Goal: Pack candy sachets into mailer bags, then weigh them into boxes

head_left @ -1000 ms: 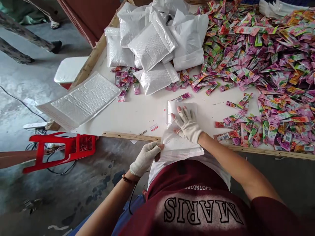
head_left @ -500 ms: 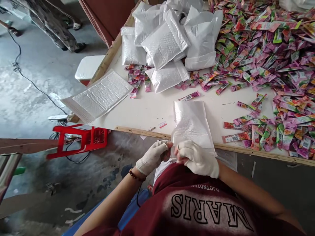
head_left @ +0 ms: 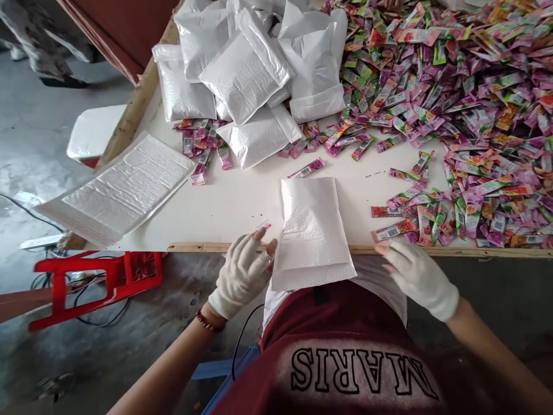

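Observation:
A white padded mailer [head_left: 311, 230] lies flat in front of me, its near end hanging over the table edge onto my lap. My left hand [head_left: 242, 271], in a white glove with bare fingertips, is open beside the mailer's left edge; I cannot tell whether the thumb touches it. My right hand [head_left: 418, 278], gloved likewise, is open off to the right, its slightly blurred fingers at the table edge just below some red stick sachets [head_left: 393, 230]. Neither hand holds anything that I can see.
Filled white mailers [head_left: 246, 69] are piled at the back. A large heap of colourful stick sachets [head_left: 466, 104] covers the right side. Another flat mailer [head_left: 125, 184] lies at the left corner. On the floor are a red plastic stool [head_left: 99, 282] and a white box [head_left: 93, 132].
My hands have parted from the mailer's near end, the left going left and the right well to the right. The view has turned slightly, shifting the table's contents leftward.

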The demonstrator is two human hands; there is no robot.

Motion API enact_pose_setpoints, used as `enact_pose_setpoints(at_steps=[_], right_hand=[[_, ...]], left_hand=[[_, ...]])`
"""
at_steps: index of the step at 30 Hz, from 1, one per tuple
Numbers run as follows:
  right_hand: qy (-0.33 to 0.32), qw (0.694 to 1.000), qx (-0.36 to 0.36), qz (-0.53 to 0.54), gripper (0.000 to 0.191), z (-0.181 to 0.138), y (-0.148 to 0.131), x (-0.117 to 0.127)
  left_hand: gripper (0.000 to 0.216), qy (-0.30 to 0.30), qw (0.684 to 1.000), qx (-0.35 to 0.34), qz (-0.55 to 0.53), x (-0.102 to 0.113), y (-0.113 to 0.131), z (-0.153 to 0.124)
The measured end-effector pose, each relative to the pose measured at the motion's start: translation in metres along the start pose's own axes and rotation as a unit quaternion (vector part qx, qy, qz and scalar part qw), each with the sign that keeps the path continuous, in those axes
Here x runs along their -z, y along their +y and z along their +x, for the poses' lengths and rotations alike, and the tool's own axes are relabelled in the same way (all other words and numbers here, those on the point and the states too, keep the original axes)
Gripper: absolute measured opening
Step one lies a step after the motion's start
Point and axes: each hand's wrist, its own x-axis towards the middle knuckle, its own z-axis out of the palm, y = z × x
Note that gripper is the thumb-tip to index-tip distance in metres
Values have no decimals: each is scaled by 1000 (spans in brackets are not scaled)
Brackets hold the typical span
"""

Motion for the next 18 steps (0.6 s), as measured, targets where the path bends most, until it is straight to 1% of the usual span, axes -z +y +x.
enact_pose_setpoints(at_steps=[1,2,4,6,7,8,9,11,12,15,17,18], right_hand=[[38,998,47,4,46,15,-7,-11],[58,994,89,8,49,30,-13,-22],[62,985,158,27,49,52,-23,-40],[62,979,185,66,39,63,-29,-49],[72,977,176,94,33,65,-30,-50],[83,977,154,126,29,67,-32,-49],[92,975,122,159,26,68,-33,-46],[98,971,42,215,26,73,-35,-38],[94,968,0,233,29,77,-36,-35],[60,964,-100,239,40,94,-37,-30],[15,964,-135,230,40,106,-34,-33],[-3,962,-149,228,36,111,-32,-36]], left_hand=[[36,-9,999,-47,-1,-3,-1,1],[40,-26,996,-86,-11,-5,-2,3],[43,-66,986,-142,-53,-6,-2,4],[38,-86,977,-162,-107,-4,0,6],[34,-83,976,-151,-131,-1,2,8],[30,-78,977,-125,-152,1,5,10],[27,-76,979,-83,-168,5,8,14],[26,-97,976,21,-192,10,14,23],[29,-115,971,72,-196,11,18,28],[37,-157,953,199,-165,11,23,45],[38,-175,943,255,-125,7,22,53],[37,-180,938,276,-107,5,20,56]])
